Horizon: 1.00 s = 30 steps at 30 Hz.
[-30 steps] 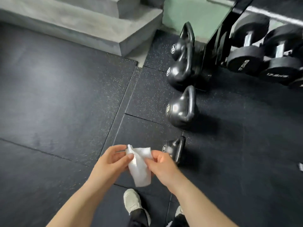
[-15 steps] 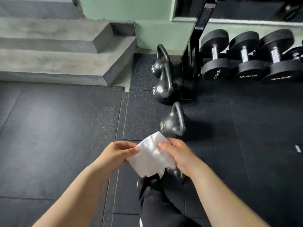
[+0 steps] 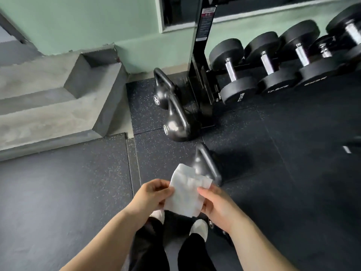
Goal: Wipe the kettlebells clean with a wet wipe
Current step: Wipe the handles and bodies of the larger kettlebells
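Left hand (image 3: 151, 194): pinches the left edge of the wet wipe (image 3: 185, 194), thumb against curled fingers.
Right hand (image 3: 216, 206): pinches the right edge, thumb on top and fingers curled underneath.
Wet wipe: white and unfolded into a rough sheet, held up between both hands above the shoes (image 3: 199, 228).
Nearest kettlebell (image 3: 205, 165): on the floor mat (image 3: 78, 192) just beyond the grip, its body partly covered by the wipe's top edge.
Other kettlebells: a second kettlebell (image 3: 176, 124) and a far kettlebell (image 3: 162, 89) stand farther beyond the grip, beside the rack post (image 3: 203, 65).
Under the right wrist: a dark rounded shape (image 3: 212, 224) with a white mark, possibly another kettlebell, mostly hidden.
Dumbbells (image 3: 232, 75): on the rack, beyond the grip and to its right.
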Each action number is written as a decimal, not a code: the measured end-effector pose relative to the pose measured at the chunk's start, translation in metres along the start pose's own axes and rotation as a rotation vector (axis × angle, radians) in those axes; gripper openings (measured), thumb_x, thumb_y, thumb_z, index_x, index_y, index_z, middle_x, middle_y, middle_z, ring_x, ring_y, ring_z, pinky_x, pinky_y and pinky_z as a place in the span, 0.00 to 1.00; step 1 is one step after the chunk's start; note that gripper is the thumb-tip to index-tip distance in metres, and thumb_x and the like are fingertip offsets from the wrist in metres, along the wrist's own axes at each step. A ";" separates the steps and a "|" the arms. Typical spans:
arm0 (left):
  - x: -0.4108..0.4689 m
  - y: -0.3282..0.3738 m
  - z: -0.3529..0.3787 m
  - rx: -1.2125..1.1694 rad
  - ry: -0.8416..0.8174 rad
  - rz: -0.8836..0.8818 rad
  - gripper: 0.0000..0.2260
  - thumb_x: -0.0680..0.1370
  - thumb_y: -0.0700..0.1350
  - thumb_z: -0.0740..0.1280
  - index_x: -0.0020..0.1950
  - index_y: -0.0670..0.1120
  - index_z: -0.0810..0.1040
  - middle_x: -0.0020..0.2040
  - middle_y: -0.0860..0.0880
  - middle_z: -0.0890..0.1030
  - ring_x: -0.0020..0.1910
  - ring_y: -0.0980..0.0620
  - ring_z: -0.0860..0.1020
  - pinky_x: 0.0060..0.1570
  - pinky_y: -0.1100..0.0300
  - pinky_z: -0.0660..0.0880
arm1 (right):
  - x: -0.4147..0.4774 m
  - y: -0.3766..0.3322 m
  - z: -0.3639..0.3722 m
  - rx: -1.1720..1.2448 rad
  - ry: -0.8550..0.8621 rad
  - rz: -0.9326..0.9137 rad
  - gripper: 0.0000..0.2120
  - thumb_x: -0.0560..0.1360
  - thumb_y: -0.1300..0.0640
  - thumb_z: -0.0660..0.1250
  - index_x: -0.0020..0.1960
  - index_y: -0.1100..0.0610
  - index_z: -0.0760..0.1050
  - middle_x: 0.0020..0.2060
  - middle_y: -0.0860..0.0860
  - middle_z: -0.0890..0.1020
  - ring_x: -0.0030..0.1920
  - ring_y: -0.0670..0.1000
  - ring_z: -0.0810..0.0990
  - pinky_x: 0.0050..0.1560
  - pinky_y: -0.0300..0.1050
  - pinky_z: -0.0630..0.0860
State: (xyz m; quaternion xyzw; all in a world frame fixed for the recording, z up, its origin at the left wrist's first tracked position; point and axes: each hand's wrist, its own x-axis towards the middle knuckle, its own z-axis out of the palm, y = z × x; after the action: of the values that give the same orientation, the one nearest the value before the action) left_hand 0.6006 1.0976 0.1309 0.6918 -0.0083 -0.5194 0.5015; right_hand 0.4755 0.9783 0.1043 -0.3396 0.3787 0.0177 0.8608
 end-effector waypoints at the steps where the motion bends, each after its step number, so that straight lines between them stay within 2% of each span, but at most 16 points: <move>1: 0.013 0.005 0.001 0.039 -0.016 -0.005 0.09 0.74 0.35 0.64 0.35 0.44 0.76 0.30 0.49 0.77 0.29 0.53 0.74 0.30 0.64 0.75 | 0.008 0.000 -0.003 0.006 0.034 -0.009 0.12 0.75 0.67 0.58 0.49 0.55 0.77 0.39 0.50 0.84 0.40 0.47 0.82 0.40 0.38 0.79; 2: 0.028 0.009 0.002 0.076 -0.034 -0.005 0.08 0.74 0.34 0.64 0.36 0.43 0.76 0.30 0.49 0.76 0.28 0.54 0.74 0.28 0.65 0.74 | 0.016 0.000 -0.006 0.002 0.077 -0.021 0.12 0.75 0.67 0.58 0.49 0.55 0.77 0.37 0.49 0.85 0.39 0.46 0.82 0.39 0.37 0.79; 4: 0.061 0.014 0.007 0.159 -0.067 0.021 0.08 0.74 0.34 0.65 0.35 0.44 0.76 0.32 0.47 0.76 0.32 0.50 0.73 0.33 0.61 0.72 | 0.034 -0.004 -0.011 -0.010 0.180 -0.064 0.11 0.75 0.67 0.59 0.48 0.57 0.78 0.34 0.50 0.85 0.37 0.45 0.82 0.38 0.37 0.78; 6: 0.093 0.007 0.014 0.257 -0.103 0.056 0.09 0.74 0.35 0.65 0.35 0.44 0.76 0.33 0.44 0.75 0.36 0.48 0.71 0.36 0.59 0.71 | 0.056 0.000 -0.024 -0.032 0.284 -0.094 0.05 0.72 0.63 0.64 0.45 0.59 0.79 0.37 0.58 0.83 0.40 0.49 0.80 0.44 0.44 0.75; 7: 0.111 -0.001 0.018 0.288 -0.116 0.071 0.08 0.74 0.35 0.65 0.35 0.45 0.76 0.34 0.44 0.75 0.36 0.48 0.71 0.36 0.60 0.71 | 0.068 0.004 -0.034 -0.060 0.351 -0.102 0.07 0.69 0.60 0.66 0.45 0.60 0.78 0.40 0.62 0.82 0.43 0.52 0.78 0.47 0.47 0.73; 10: 0.165 -0.034 0.033 0.350 -0.164 0.083 0.09 0.74 0.35 0.64 0.36 0.46 0.76 0.32 0.47 0.76 0.29 0.56 0.74 0.29 0.69 0.74 | 0.111 0.023 -0.076 -0.101 0.459 -0.096 0.09 0.67 0.58 0.67 0.47 0.58 0.78 0.45 0.59 0.81 0.49 0.57 0.78 0.54 0.53 0.72; 12: 0.207 -0.067 0.044 0.374 -0.217 0.070 0.08 0.75 0.37 0.64 0.38 0.46 0.77 0.32 0.48 0.78 0.27 0.59 0.77 0.32 0.70 0.77 | 0.140 0.036 -0.112 -0.131 0.504 -0.125 0.13 0.69 0.59 0.66 0.53 0.58 0.76 0.51 0.59 0.80 0.54 0.59 0.77 0.56 0.55 0.73; 14: 0.249 -0.102 0.047 0.468 -0.258 0.071 0.07 0.75 0.39 0.64 0.39 0.48 0.78 0.32 0.52 0.80 0.31 0.59 0.79 0.38 0.67 0.77 | 0.161 0.045 -0.146 -0.181 0.565 -0.184 0.12 0.71 0.60 0.64 0.54 0.56 0.75 0.48 0.55 0.80 0.50 0.55 0.78 0.50 0.48 0.76; 15: 0.273 -0.119 0.047 0.574 -0.273 0.117 0.07 0.75 0.40 0.65 0.39 0.50 0.78 0.32 0.55 0.80 0.33 0.60 0.79 0.39 0.68 0.76 | 0.168 0.046 -0.163 -0.238 0.624 -0.242 0.08 0.72 0.62 0.62 0.49 0.53 0.76 0.42 0.52 0.80 0.45 0.51 0.78 0.42 0.40 0.76; 16: 0.293 -0.134 0.048 0.697 -0.283 0.169 0.06 0.74 0.41 0.66 0.39 0.51 0.78 0.33 0.56 0.80 0.34 0.62 0.78 0.39 0.71 0.73 | 0.173 0.047 -0.181 -0.314 0.703 -0.307 0.09 0.72 0.63 0.61 0.42 0.50 0.75 0.37 0.47 0.78 0.40 0.46 0.76 0.36 0.34 0.74; 18: 0.331 -0.161 0.050 0.870 -0.232 0.300 0.04 0.74 0.40 0.66 0.46 0.47 0.80 0.38 0.54 0.79 0.36 0.61 0.76 0.37 0.73 0.69 | 0.184 0.045 -0.213 -0.426 0.818 -0.452 0.12 0.73 0.64 0.60 0.37 0.48 0.71 0.35 0.41 0.75 0.37 0.39 0.73 0.34 0.29 0.71; 20: 0.368 -0.177 0.049 0.830 -0.064 0.433 0.08 0.74 0.37 0.65 0.52 0.41 0.78 0.44 0.49 0.77 0.42 0.53 0.75 0.45 0.66 0.69 | 0.207 0.046 -0.237 -0.526 0.867 -0.577 0.10 0.73 0.63 0.60 0.44 0.48 0.71 0.37 0.39 0.75 0.39 0.39 0.74 0.34 0.23 0.69; 21: 0.387 -0.179 0.049 0.755 0.015 0.506 0.09 0.74 0.37 0.64 0.54 0.40 0.77 0.47 0.47 0.76 0.45 0.51 0.74 0.48 0.64 0.68 | 0.223 0.048 -0.245 -0.552 0.888 -0.620 0.09 0.73 0.63 0.60 0.49 0.50 0.73 0.40 0.42 0.77 0.41 0.40 0.74 0.34 0.22 0.69; 24: 0.431 -0.180 0.052 0.554 0.078 0.736 0.13 0.76 0.38 0.62 0.61 0.41 0.71 0.54 0.47 0.71 0.52 0.51 0.72 0.50 0.67 0.65 | 0.270 0.052 -0.249 -0.606 0.907 -0.741 0.16 0.73 0.61 0.62 0.60 0.58 0.70 0.56 0.52 0.76 0.45 0.44 0.73 0.31 0.20 0.68; 27: 0.447 -0.173 0.058 0.380 -0.014 0.816 0.17 0.78 0.40 0.59 0.66 0.48 0.65 0.62 0.51 0.66 0.60 0.55 0.67 0.62 0.60 0.64 | 0.296 0.051 -0.238 -0.669 0.802 -0.796 0.13 0.73 0.61 0.63 0.57 0.56 0.69 0.55 0.51 0.75 0.41 0.41 0.73 0.34 0.20 0.67; 30: 0.447 -0.160 0.059 0.363 -0.086 0.795 0.17 0.79 0.41 0.55 0.68 0.48 0.64 0.68 0.53 0.64 0.68 0.58 0.61 0.68 0.64 0.57 | 0.303 0.057 -0.226 -1.010 0.605 -0.717 0.07 0.72 0.62 0.65 0.48 0.54 0.74 0.49 0.47 0.73 0.43 0.43 0.73 0.40 0.26 0.67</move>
State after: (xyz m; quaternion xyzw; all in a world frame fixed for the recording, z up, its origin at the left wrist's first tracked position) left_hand 0.6813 0.8989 -0.2965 0.6894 -0.3862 -0.3044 0.5319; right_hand 0.5301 0.8181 -0.2380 -0.7933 0.4118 -0.1895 0.4064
